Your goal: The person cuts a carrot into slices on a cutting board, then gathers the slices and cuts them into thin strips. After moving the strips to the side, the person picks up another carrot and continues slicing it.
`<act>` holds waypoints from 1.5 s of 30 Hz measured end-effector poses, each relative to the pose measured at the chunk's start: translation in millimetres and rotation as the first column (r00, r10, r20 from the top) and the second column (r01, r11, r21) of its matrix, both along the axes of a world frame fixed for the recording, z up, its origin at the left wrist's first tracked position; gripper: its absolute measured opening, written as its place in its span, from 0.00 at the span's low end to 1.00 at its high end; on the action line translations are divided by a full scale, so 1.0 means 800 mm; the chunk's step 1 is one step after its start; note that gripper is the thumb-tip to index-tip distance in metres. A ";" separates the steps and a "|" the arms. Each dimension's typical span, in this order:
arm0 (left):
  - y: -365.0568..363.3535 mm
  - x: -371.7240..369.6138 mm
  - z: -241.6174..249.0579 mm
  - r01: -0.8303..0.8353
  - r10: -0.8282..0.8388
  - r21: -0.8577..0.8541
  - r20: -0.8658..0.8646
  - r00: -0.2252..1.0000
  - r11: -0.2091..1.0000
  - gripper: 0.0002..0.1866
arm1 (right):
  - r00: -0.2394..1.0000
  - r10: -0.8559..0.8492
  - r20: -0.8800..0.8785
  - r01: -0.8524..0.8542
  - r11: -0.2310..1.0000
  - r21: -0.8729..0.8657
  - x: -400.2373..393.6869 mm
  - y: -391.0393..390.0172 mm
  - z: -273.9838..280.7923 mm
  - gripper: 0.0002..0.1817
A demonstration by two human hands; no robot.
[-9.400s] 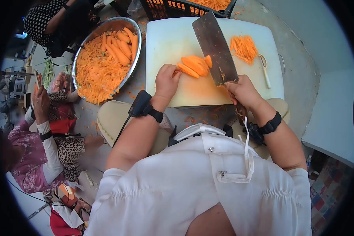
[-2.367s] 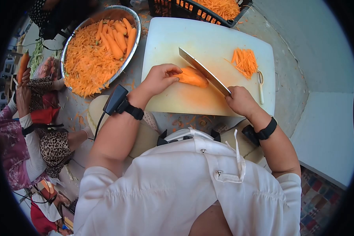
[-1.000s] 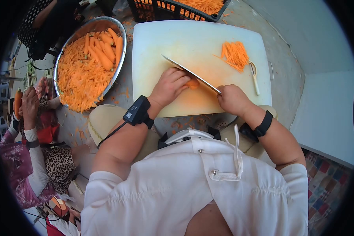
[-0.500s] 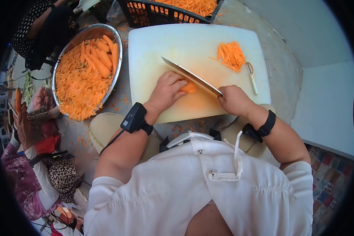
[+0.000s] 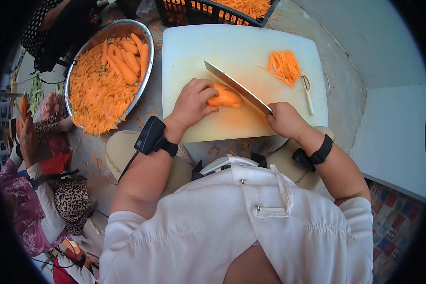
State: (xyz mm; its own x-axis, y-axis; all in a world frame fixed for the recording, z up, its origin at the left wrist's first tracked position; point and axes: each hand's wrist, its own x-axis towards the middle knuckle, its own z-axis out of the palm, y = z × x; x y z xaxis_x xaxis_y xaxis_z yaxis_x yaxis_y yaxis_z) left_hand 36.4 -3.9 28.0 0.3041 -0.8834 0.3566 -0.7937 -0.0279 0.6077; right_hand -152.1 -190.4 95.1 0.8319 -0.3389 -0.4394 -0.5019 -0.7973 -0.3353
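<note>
My right hand (image 5: 285,118) is wrapped round the handle of a broad-bladed kitchen knife (image 5: 236,86), whose blade slants to the upper left over the white cutting board (image 5: 187,52). Just left of the blade lie overlapping carrot slices (image 5: 228,97). The curled fingers and thumb of my left hand (image 5: 192,103) are at the left end of these slices, gripping them there. On the board's right side is a small heap of carrot strips (image 5: 285,67). Beside that heap lies a peeler with a white handle (image 5: 310,101).
Left of the board stands a metal basin (image 5: 148,78) full of shredded carrot with whole carrots (image 5: 126,66) on top. A black crate (image 5: 199,14) of shreds is beyond the board. At far left, another person's hand (image 5: 27,139) holds a carrot. A wall (image 5: 388,57) rises at right.
My left hand has shifted left and drawn back, so more of the carrot slices shows. The knife stays in my right hand, near the same spot over the board. The view has shifted slightly.
</note>
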 end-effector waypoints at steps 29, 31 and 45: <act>0.007 0.017 -0.028 -0.064 0.075 0.039 -0.474 0.877 0.997 0.07 | 0.998 0.001 -0.071 -0.004 0.999 -0.039 0.003 0.003 0.002 0.11; 0.008 0.015 -0.019 -0.054 0.078 0.065 -0.475 0.876 0.996 0.10 | 0.998 0.003 -0.070 -0.006 0.999 -0.032 0.003 0.003 0.003 0.11; 0.009 -0.013 -0.015 -0.068 0.076 0.068 -0.113 0.991 0.995 0.15 | 1.000 0.016 0.023 -0.015 1.000 -0.021 -0.001 0.002 -0.004 0.10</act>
